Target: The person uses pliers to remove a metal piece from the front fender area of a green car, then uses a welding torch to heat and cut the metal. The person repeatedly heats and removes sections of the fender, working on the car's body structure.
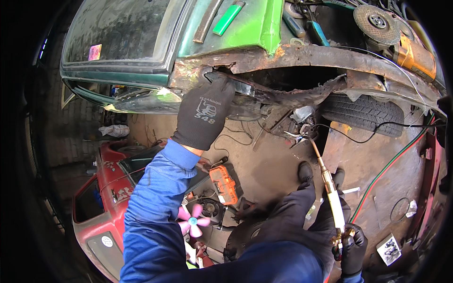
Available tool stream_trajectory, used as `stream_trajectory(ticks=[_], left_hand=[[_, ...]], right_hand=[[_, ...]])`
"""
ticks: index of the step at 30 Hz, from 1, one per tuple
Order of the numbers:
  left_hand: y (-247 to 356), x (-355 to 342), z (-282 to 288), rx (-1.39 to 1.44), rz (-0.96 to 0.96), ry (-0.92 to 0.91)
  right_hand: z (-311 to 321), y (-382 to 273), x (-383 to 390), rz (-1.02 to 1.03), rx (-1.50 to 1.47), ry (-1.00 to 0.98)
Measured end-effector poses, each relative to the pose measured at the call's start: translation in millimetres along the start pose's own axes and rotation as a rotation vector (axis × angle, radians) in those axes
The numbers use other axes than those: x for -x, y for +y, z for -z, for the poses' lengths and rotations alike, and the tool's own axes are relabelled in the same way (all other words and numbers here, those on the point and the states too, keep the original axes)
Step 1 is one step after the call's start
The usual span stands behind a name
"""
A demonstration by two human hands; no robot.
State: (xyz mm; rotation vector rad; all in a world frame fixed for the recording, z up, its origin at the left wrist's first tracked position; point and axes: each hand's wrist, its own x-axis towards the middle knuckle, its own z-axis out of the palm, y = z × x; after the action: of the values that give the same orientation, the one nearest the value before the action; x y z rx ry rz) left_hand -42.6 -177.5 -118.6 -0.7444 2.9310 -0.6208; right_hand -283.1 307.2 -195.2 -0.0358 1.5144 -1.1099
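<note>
My left hand [205, 113], in a black glove with a pale print, reaches to the rusted, torn edge of the car body [273, 61]. Its fingers are closed around a small shiny metal strip [242, 87] lying against that edge; the fingertips are partly hidden behind the hand. Low on the right, my right hand [353, 249], also black-gloved, is closed around the valve end of a gas torch [336, 207]. The torch's long copper-coloured nozzle points up toward the wheel area, apart from the car body. No flame shows at its tip.
On the green bodywork lie a green lighter-like object [228, 20] and an angle grinder [410, 54]. A tyre [363, 113] sits under the rusted arch. Red and green hoses [394, 162] run at right. An orange case [223, 185], a pink fan [193, 220] and a red car [113, 188] stand at left.
</note>
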Motion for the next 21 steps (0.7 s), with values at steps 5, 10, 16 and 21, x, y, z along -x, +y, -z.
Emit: stream_trajectory(ticks=[5,10,16,21], left_hand=[[2.1,1.0,-0.8,0.014,0.046,-0.106],[5.6,-1.9,-0.6,0.039,0.075,-0.108],[6.7,-3.4,1.8,0.004,0.038,-0.118],[7.7,-5.1,1.7,-0.027,0.024,-0.081]], right_hand=[[6.7,-7.0,-8.0,-0.036,0.045,-0.041],[11.7,-13.1,-16.3,-0.023,0.064,-0.055],[22.0,-20.5,-23.0,-0.052,0.056,-0.087],[24.9,-21.0,-26.7,-0.062,0.069,-0.085]])
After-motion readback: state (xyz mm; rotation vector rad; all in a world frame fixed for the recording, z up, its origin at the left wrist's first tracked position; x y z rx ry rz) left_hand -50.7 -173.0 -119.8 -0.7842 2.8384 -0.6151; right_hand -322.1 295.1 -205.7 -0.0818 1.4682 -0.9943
